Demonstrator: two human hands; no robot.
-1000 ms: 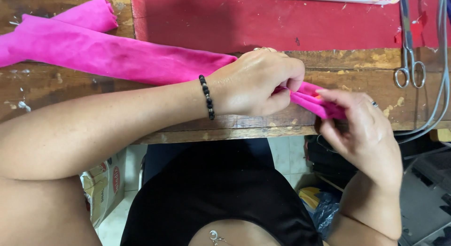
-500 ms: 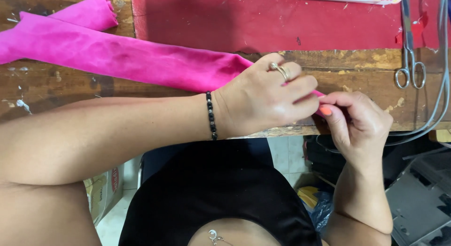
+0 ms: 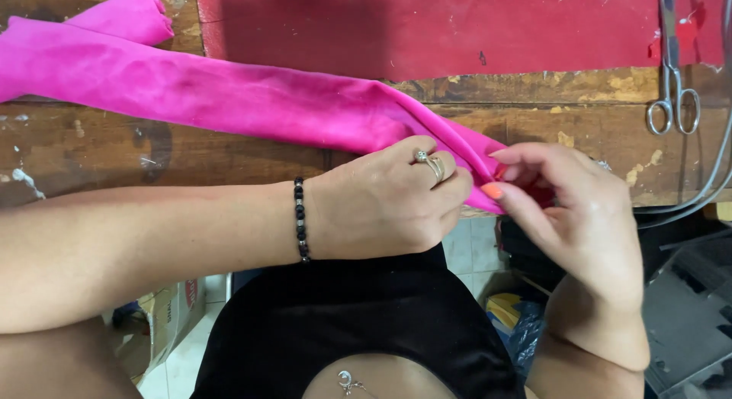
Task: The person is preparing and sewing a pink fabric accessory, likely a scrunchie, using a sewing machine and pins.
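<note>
A long strip of bright pink fabric (image 3: 229, 94) lies across the worn wooden table (image 3: 191, 151), running from the far left to the table's front edge at the right. My left hand (image 3: 389, 205), with a ring and a black bead bracelet, pinches the fabric's near end. My right hand (image 3: 568, 208), with orange nails, grips the same end from the right side, fingertips meeting the left hand's. The tip of the fabric is hidden between the fingers.
A red mat (image 3: 427, 25) covers the back of the table. Metal scissors (image 3: 672, 102) lie at the right, beside a grey cable (image 3: 705, 189). Below the table edge are a cardboard box (image 3: 164, 319) and dark bags on a tiled floor.
Both hands have shifted slightly along the fabric's end; the right hand has risen to the table edge and its fingers now curl over the pink tip.
</note>
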